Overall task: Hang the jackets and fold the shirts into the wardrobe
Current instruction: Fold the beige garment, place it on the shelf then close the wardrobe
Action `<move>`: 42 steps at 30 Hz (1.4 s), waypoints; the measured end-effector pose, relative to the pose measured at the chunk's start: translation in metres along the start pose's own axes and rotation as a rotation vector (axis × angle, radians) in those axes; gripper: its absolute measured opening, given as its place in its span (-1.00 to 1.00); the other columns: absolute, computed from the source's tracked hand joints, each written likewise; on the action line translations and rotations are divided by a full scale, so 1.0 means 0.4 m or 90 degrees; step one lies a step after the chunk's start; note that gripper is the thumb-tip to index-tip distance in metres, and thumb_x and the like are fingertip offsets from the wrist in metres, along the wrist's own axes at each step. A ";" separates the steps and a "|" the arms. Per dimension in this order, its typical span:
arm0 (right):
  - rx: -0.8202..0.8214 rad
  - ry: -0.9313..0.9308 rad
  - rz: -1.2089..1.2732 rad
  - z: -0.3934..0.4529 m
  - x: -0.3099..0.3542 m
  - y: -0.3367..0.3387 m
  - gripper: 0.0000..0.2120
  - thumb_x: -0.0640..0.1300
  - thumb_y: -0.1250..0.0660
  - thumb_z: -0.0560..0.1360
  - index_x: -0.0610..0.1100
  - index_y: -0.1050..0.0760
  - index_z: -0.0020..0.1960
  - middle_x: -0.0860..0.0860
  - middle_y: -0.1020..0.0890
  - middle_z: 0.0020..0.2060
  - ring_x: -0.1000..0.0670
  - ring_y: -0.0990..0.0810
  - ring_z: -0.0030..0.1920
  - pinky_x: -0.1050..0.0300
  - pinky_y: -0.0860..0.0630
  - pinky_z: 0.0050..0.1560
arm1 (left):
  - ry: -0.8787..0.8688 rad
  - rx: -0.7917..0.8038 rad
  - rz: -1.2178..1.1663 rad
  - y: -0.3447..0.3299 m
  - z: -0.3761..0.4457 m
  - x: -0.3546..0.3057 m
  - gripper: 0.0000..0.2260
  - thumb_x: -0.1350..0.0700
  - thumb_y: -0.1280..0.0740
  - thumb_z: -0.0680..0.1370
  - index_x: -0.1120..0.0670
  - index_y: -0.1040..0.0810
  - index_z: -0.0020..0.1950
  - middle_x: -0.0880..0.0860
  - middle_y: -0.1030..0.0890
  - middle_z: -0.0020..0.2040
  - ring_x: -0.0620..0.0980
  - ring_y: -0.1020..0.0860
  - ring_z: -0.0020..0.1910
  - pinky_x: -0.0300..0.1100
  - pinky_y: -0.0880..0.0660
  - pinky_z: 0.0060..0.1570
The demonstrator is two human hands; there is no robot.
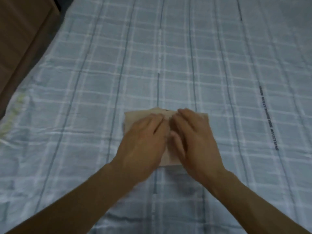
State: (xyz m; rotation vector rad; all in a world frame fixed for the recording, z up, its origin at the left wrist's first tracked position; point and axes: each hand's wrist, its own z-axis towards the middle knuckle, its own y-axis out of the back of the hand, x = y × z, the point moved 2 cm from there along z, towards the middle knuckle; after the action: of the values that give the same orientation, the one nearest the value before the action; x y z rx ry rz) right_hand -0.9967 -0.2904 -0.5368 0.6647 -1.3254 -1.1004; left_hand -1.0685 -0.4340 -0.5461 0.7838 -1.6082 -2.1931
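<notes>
Both bare forearms lead to the left hand (145, 141) and right hand (194, 139), pressed flat, ungripping, on a small folded beige cloth shirt (135, 118) beneath them on the blue-grey plaid bedsheet (236, 73); folding appears nearly complete, wardrobe storage pending.

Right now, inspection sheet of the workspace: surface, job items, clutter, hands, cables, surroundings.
Surface: bed covered by a blue-grey plaid sheet, lightly wrinkled, with a line of dark printed text on the right; too blurred to read.
Job's things: one pale beige folded shirt lying flat on the sheet, folded into a small rectangle, mostly under the hands. No jackets or wardrobe in view.
Clutter: nothing seen on the sheet; a faint yellowish mark at its left edge.
Hands: left hand and right hand both palm-down, fingers extended, resting on the shirt side by side.
Cables: nothing seen.
Surroundings: brown furniture beside the bed, upper left; what it is cannot be told.
</notes>
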 end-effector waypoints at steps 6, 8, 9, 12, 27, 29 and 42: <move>0.115 0.010 -0.066 -0.035 -0.041 -0.098 -0.39 0.18 0.03 0.64 -0.14 -0.12 0.58 -0.08 -0.08 0.59 -0.06 0.05 0.59 -0.25 -0.04 0.53 | 0.044 0.153 -0.011 -0.086 -0.043 0.045 -0.43 -0.13 -0.01 0.67 0.09 -0.05 0.62 0.09 -0.03 0.63 0.06 0.02 0.61 0.15 -0.11 0.53; 0.103 0.011 -0.058 -0.030 -0.047 -0.115 -0.39 0.17 0.00 0.63 -0.13 -0.11 0.58 -0.08 -0.07 0.59 -0.08 0.04 0.59 -0.27 -0.04 0.52 | 0.041 0.163 -0.015 -0.104 -0.040 0.063 -0.42 -0.18 -0.01 0.67 0.05 -0.04 0.63 0.07 0.01 0.64 0.05 0.05 0.61 0.17 -0.10 0.52; 0.099 0.013 -0.052 -0.029 -0.050 -0.121 -0.39 0.16 -0.02 0.63 -0.12 -0.11 0.58 -0.09 -0.08 0.59 -0.09 0.03 0.59 -0.28 -0.05 0.52 | 0.043 0.170 -0.022 -0.111 -0.039 0.069 -0.41 -0.19 0.00 0.66 0.04 -0.04 0.63 0.07 0.02 0.64 0.05 0.05 0.61 0.18 -0.10 0.51; 0.085 0.016 -0.021 -0.015 -0.068 -0.140 -0.39 0.14 -0.06 0.60 -0.12 -0.14 0.57 -0.09 -0.11 0.58 -0.11 0.01 0.59 -0.29 -0.07 0.51 | 0.045 0.175 -0.036 -0.128 -0.032 0.083 -0.41 -0.22 0.03 0.66 0.03 -0.06 0.63 0.07 0.01 0.64 0.06 0.05 0.61 0.20 -0.08 0.51; 0.160 0.102 -0.029 -0.084 -0.066 -0.058 -0.26 0.20 -0.26 0.56 -0.13 -0.11 0.58 -0.13 -0.07 0.58 -0.13 0.03 0.59 -0.25 -0.15 0.50 | -0.026 0.104 -0.045 -0.082 -0.085 0.051 -0.44 -0.10 -0.13 0.64 0.05 -0.15 0.61 0.15 -0.09 0.62 0.14 -0.09 0.59 0.15 -0.13 0.51; 0.194 0.110 -0.041 -0.104 -0.078 -0.049 -0.16 0.26 -0.34 0.50 -0.10 -0.08 0.59 -0.10 -0.03 0.59 -0.12 0.05 0.59 -0.21 -0.15 0.51 | -0.035 0.113 -0.069 -0.074 -0.105 0.056 -0.35 -0.21 -0.18 0.59 0.09 -0.18 0.60 0.15 -0.08 0.62 0.12 -0.07 0.60 0.10 -0.09 0.54; 0.059 0.075 -0.072 -0.069 -0.084 -0.089 -0.16 -0.27 -0.47 0.28 -0.08 -0.28 0.52 -0.09 -0.30 0.52 -0.18 -0.25 0.52 -0.22 -0.41 0.33 | -0.015 0.091 0.041 -0.076 -0.058 0.039 -0.26 0.25 -0.38 0.28 0.12 -0.33 0.48 0.33 -0.46 0.39 0.33 -0.51 0.31 0.23 -0.51 0.19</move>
State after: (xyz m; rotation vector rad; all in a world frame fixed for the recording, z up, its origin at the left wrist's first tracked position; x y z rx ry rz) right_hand -0.9751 -0.2793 -0.5875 0.8696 -1.2564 -1.0778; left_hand -1.0653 -0.4506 -0.5836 0.7369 -1.7919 -2.0692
